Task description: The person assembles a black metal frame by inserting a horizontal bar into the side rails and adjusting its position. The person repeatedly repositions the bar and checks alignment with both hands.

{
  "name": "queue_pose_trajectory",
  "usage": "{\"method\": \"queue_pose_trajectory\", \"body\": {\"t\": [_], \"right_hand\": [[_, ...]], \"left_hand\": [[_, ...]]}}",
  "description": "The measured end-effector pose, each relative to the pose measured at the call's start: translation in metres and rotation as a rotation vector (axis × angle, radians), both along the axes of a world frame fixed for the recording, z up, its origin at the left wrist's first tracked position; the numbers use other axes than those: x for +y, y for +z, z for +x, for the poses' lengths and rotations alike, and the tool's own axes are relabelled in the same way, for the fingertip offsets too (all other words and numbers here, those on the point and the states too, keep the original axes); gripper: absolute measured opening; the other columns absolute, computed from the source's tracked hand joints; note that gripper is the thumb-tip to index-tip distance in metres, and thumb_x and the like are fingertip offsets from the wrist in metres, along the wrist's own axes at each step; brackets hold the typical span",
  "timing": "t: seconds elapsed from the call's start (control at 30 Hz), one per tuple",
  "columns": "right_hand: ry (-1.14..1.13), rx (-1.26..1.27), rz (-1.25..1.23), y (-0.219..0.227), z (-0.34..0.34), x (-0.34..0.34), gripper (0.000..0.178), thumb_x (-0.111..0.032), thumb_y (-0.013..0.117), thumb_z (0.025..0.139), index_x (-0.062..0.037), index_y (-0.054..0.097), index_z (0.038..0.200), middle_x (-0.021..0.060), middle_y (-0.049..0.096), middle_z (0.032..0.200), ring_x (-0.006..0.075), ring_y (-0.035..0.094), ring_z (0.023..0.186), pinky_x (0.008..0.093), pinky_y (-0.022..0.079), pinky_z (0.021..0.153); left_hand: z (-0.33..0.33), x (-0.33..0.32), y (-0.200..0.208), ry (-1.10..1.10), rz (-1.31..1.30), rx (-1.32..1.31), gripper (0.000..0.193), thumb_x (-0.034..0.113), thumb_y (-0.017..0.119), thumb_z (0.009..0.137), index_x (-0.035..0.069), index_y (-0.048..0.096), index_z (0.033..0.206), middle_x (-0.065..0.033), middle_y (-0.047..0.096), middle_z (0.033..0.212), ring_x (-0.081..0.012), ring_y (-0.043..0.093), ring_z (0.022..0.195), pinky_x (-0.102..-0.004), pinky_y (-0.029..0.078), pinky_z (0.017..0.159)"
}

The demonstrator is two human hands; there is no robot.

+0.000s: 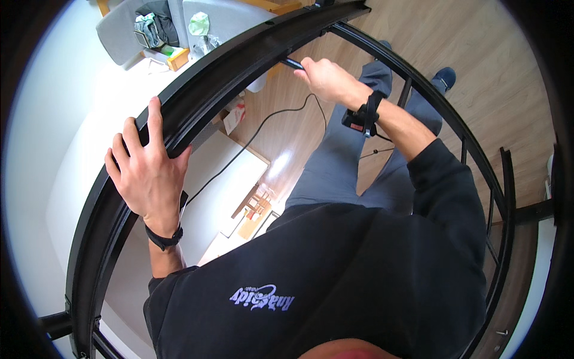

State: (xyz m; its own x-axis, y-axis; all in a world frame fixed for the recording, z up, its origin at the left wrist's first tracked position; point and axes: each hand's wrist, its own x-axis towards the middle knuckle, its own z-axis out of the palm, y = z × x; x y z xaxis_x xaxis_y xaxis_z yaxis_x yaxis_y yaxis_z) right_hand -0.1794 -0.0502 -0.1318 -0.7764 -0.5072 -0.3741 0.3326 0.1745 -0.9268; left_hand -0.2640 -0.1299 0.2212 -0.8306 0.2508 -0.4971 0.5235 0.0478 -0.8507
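A long black metal beam (221, 78), part of a large black frame, curves across the left and top of the view. My left hand (149, 164) lies over this beam with spread fingers, the fingertips over its far edge and the thumb at its inner edge. Close to the beam's inner side, my right hand (326, 79) is closed round a short black bar-shaped piece (291, 62). Most of that piece is hidden by my fingers and the beam. Black straps sit on both wrists, and the right one carries a small black device (360, 119).
A thin black cable (263, 119) hangs between my arms. More frame rails (418, 90) with crossbars curve along the right side. Grey chairs (119, 36) bearing bags and clothes stand beyond the beam. My legs and shoes (444, 78) are over the wood floor (496, 78).
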Motion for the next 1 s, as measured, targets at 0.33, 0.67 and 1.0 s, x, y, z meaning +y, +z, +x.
{"method": "queue_pose_trajectory", "body": {"t": [0.33, 0.67, 1.0], "right_hand": [[-0.043, 0.05, -0.033, 0.027, 0.007, 0.002, 0.043, -0.037, 0.047, 0.113, 0.0037, 0.059, 0.109, 0.0283, 0.071, 0.083, 0.0453, 0.072, 0.079, 0.0506, 0.059, 0.071], [-0.129, 0.035, -0.043, 0.098, -0.014, 0.066, 0.043, -0.036, 0.049, 0.112, 0.0042, 0.063, 0.107, 0.0278, 0.071, 0.082, 0.0444, 0.073, 0.08, 0.0519, 0.06, 0.072], [-0.071, 0.047, 0.003, 0.078, 0.008, 0.036, 0.044, -0.037, 0.048, 0.112, 0.0046, 0.063, 0.108, 0.0293, 0.072, 0.092, 0.0453, 0.073, 0.09, 0.0528, 0.059, 0.081]], "left_hand": [[-0.001, -0.003, 0.001, -0.003, 0.058, 0.007, 0.107, 0.05, 0.101, 0.058, 0.037, 0.056, 0.153, -0.0044, 0.068, 0.128, -0.0251, 0.067, 0.116, -0.0449, 0.052, 0.103], [0.0, -0.004, 0.001, -0.011, 0.056, 0.023, 0.101, 0.053, 0.098, 0.061, 0.036, 0.057, 0.152, -0.0055, 0.067, 0.132, -0.0273, 0.065, 0.121, -0.0487, 0.05, 0.106], [0.002, 0.0, 0.0, -0.009, 0.045, 0.02, 0.1, 0.051, 0.099, 0.064, 0.035, 0.057, 0.153, -0.0058, 0.069, 0.131, -0.026, 0.067, 0.12, -0.0471, 0.052, 0.105]]}}
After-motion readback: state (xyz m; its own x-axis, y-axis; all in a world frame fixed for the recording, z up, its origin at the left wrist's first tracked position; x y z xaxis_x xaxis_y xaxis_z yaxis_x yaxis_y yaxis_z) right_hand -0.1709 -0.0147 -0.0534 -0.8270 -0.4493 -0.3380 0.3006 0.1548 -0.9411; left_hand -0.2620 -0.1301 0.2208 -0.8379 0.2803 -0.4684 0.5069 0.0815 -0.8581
